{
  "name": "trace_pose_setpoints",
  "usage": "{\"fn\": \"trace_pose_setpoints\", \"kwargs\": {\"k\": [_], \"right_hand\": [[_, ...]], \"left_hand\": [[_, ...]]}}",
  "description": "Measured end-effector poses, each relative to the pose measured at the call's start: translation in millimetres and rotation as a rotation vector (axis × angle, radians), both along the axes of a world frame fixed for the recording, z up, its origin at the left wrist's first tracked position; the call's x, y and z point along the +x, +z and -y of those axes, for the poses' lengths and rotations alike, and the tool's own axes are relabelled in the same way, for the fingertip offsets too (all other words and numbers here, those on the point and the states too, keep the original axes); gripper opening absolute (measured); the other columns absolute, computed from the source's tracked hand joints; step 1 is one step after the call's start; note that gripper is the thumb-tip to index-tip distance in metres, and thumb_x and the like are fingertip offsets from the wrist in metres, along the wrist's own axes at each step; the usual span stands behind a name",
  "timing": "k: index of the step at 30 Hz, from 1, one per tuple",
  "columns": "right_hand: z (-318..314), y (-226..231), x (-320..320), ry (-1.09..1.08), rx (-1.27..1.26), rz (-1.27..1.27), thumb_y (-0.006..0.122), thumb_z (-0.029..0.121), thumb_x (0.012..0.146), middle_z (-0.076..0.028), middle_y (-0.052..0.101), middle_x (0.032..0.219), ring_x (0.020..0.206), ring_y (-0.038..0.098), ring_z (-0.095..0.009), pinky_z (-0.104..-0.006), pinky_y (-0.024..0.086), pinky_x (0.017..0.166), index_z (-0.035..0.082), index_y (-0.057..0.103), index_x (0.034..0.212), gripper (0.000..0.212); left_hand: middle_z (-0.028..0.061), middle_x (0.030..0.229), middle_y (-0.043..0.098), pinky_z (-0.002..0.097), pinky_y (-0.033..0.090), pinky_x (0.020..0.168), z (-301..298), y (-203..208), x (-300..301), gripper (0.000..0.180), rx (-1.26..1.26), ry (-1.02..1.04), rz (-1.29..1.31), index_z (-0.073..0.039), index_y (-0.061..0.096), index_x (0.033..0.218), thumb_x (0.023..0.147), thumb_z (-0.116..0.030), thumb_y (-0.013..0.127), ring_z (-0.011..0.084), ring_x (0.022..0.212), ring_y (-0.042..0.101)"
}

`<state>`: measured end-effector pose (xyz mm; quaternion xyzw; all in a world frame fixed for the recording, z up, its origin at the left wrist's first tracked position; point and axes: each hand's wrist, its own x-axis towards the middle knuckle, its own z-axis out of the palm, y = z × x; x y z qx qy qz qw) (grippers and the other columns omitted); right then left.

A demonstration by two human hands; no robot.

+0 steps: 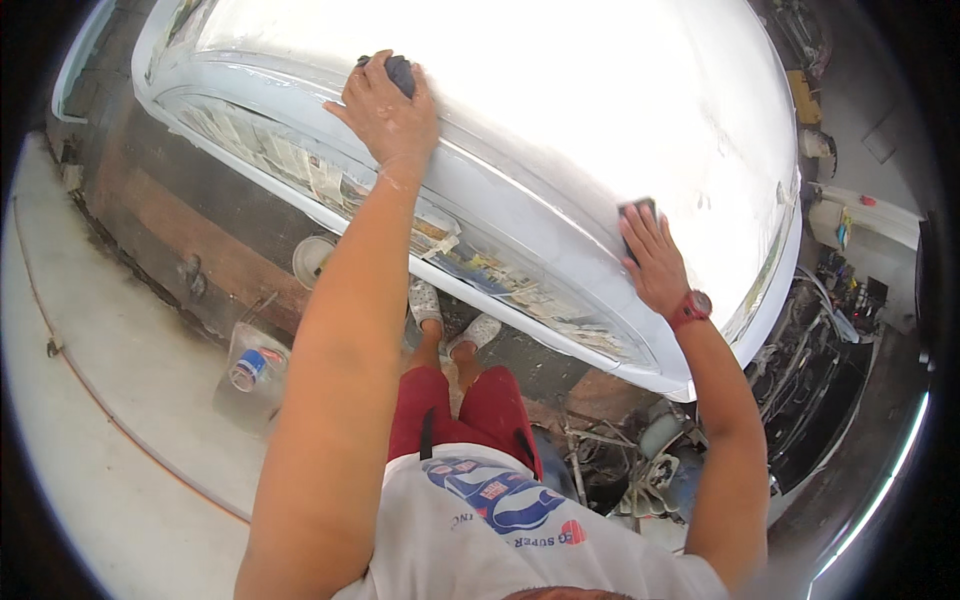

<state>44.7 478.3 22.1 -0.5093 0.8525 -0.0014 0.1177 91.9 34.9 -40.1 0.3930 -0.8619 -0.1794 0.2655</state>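
A white car body [560,110] fills the upper middle, its roof glaring bright. At the roof's near edge, toward the left, my left hand [395,120] is closed round a dark, bunched cloth [400,75] and presses it on the surface. Farther right, my right hand [655,265] grips a small dark sanding pad [637,212] against the roof beside its near edge. A red wristwatch [692,306] is on my right wrist. Newspaper [320,180] covers the side windows below the roof rail.
On the left floor stands a clear plastic container [245,375] with a blue-labelled can in it. A round pale lid or tub [313,260] is partly behind my left arm. Scattered car parts [640,460] lie by my right side. A hose [120,425] crosses the floor.
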Motion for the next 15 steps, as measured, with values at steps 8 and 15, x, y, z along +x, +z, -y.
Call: {"fn": "trace_pose_setpoints", "kwargs": {"k": [8, 15], "right_hand": [[240.1, -10.0, -45.2, 0.197, -0.310, -0.111, 0.049, 0.015, 0.109, -0.013, 0.046, 0.171, 0.162, 0.038, -0.031, -0.0464, 0.027, 0.135, 0.002, 0.050, 0.161, 0.053], [55.6, 16.1, -40.9, 0.177, -0.119, -0.011, 0.054, 0.002, 0.101, -0.016, 0.049, 0.169, 0.160, 0.040, -0.037, -0.0520, 0.030, 0.133, -0.001, 0.053, 0.158, 0.058]], "left_hand": [[0.0159, 0.139, 0.053, 0.0716, 0.013, 0.131, -2.3, -0.2, -5.5, 0.041, -0.009, -0.030, -0.095, -0.017, 0.054, 0.146, 0.109, -0.033, 0.061, 0.0371, 0.143, 0.045], [0.0163, 0.132, 0.049, 0.0741, 0.014, 0.131, 6.3, -9.5, 2.7, 0.041, -0.035, 0.092, -0.249, -0.017, 0.051, 0.143, 0.106, -0.021, 0.068, 0.0399, 0.138, 0.046]]}}
